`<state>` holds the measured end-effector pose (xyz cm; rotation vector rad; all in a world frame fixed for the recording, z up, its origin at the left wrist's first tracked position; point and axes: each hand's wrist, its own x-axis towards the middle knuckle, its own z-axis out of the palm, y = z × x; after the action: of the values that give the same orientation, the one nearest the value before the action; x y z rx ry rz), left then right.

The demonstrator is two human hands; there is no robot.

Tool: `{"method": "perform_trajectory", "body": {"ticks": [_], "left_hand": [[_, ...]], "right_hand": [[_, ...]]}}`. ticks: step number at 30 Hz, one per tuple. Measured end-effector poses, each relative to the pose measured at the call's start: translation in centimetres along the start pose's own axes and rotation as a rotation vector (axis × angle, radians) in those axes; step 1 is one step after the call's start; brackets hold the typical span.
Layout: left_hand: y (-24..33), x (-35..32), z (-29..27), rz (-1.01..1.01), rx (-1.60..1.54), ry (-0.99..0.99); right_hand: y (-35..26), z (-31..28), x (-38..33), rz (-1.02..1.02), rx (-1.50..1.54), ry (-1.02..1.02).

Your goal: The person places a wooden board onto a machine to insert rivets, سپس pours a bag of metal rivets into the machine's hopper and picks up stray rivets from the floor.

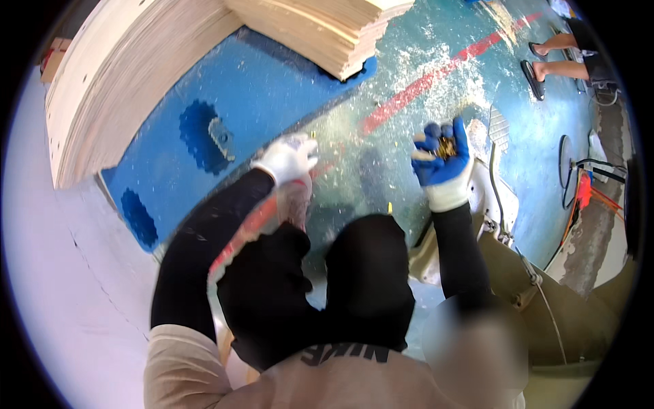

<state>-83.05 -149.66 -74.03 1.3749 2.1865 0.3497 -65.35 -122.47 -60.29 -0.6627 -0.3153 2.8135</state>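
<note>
My left hand [289, 158], in a white glove, is just off the edge of the blue slab [262, 88]. Its fingers are bent inward, and whatever they may hold is hidden. Just below it is a pinkish, mottled thing [296, 203] whose kind I cannot make out. Palm up, my right hand [443, 163] wears a white glove with a blue-coated palm. Its fingers curl around a small heap of brass-coloured metal pieces [445, 147], too small to name exactly.
Stacked pale wooden sheets [136, 75] stand at the left, with another stack [313, 34] at the top. Right of my right hand is a white machine-like part [487, 194]. Debris and a red line [422, 85] mark the green floor. Another person's feet [538, 70] show at upper right.
</note>
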Motion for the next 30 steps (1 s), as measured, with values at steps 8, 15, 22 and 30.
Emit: {"method": "perform_trajectory", "body": {"ticks": [8,15,22,30], "left_hand": [[-4.6,6.5,10.7,-0.278,-0.038,0.216],[-2.3,12.6,8.4,-0.090,-0.166,0.099],[3.0,25.6,6.2,0.276,-0.068,0.185],[1.5,31.6,8.0,0.345,0.178,0.005]], "right_hand": [[-3.9,-1.8,-3.8,-0.142,0.108,0.017],[-5.8,-4.6,-7.3,-0.344,0.107,0.156],[-6.5,-6.3,-9.2,-0.431,0.153,0.289],[-6.8,-11.7,-11.2,-0.436,0.199,0.554]]}}
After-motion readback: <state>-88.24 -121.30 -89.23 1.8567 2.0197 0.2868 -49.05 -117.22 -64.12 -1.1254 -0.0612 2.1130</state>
